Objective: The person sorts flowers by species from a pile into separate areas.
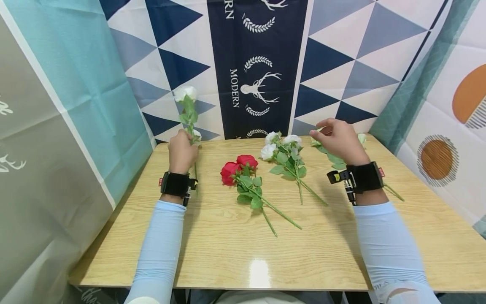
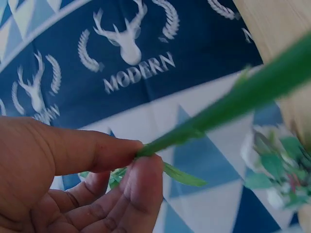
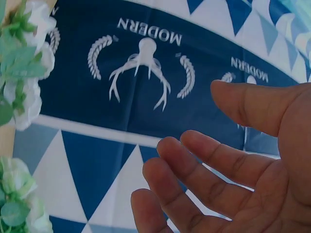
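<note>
My left hand (image 1: pixel 181 152) pinches the green stem (image 2: pixel 214 114) of an artificial white rose (image 1: pixel 185 93) between thumb and forefinger. The bloom points up before the back cloth; a second white bloom (image 1: pixel 196 134) shows just beside the fingers. My right hand (image 1: pixel 339 139) hovers over pale greenish-white roses (image 1: pixel 336 159), which it partly hides. In the right wrist view its fingers (image 3: pixel 177 187) are loosely bent and apart from the thumb, holding nothing. Nearest to it on the left lie white roses (image 1: pixel 291 140) with leafy stems.
Red roses (image 1: pixel 230 173) lie mid-table, stems toward the front right. The wooden table (image 1: pixel 212 257) meets a patterned cloth (image 1: pixel 262 55) at the back. Hanging cloths also stand along the left and right sides.
</note>
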`<move>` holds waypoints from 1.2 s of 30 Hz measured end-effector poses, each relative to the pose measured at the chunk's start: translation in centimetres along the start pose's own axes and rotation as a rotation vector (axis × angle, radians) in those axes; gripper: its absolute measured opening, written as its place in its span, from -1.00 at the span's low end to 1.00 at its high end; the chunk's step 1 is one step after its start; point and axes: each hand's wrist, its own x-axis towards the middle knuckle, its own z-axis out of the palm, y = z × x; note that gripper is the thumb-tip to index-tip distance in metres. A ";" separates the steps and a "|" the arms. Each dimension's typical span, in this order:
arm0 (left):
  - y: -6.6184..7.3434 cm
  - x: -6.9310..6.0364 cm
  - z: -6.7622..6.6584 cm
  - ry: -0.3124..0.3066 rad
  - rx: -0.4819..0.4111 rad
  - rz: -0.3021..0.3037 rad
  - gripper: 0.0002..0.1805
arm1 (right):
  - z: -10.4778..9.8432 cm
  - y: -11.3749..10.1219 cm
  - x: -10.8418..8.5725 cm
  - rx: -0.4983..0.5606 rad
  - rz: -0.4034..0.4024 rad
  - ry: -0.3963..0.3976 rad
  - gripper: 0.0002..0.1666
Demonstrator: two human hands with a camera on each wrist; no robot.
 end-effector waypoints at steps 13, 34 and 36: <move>5.2 -2.7 0.9 -0.019 -0.051 0.205 -0.91 | 1.7 -2.8 -0.5 0.064 -0.067 -0.059 -0.39; 10.6 -7.9 3.1 -0.235 -0.134 0.462 -0.93 | 4.6 -4.9 -0.6 0.190 -0.209 -0.135 -0.60; 11.0 -8.2 3.4 -0.276 -0.171 0.450 -0.89 | 4.9 -5.0 -0.6 0.227 -0.207 -0.161 -0.61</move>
